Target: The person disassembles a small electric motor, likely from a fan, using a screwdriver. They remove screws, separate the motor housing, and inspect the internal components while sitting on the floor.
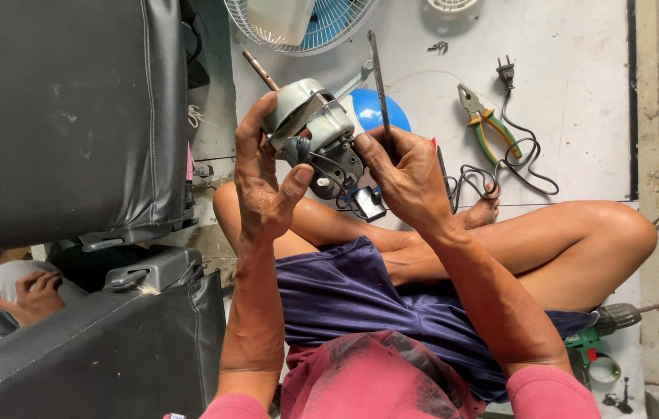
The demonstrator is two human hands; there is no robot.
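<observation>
While the person sits cross-legged on the floor, both hands hold a grey fan motor (315, 132) above the knees. The left hand (261, 174) curls around the motor's left side, fingers over the rounded housing and thumb pressed toward the black part at its front, so it is closed on the motor. The right hand (407, 174) grips a long thin metal rod (379, 81) that sticks upward past the motor, and its fingertips also touch the motor's right side; the fingers are folded tight. Black wires (337, 186) hang from the motor to a small black block (368, 203) just below it.

Behind the motor lies a blue round part (380, 109), and farther beyond it the fan's wire guard (298, 27). To the right of the motor, pliers (486, 124) with yellow-green handles lie on the pale floor (578, 93), beside a black cord with plug (520, 147). Well below the motor and to the right, by the person's thigh, lies a green drill (605, 326). Left of the motor stands a black seat (65, 116), with another person's hand (33, 295) low beside it.
</observation>
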